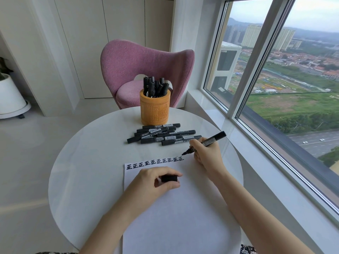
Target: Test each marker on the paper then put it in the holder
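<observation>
My right hand (207, 154) grips an uncapped black marker (212, 141), its tip hovering just past the right end of a row of black characters along the top of the white paper (174, 208). My left hand (156, 180) rests on the paper and pinches the marker's black cap (169, 178). Several capped black markers (161, 134) lie in a loose pile on the table behind the paper. An orange carved holder (155, 109) stands at the far side with several markers upright in it.
The round white table (82, 162) carries everything. A pink chair (146, 70) stands behind it. A large window (284, 79) with a white sill runs along the right. A white planter (11, 96) sits on the floor at far left.
</observation>
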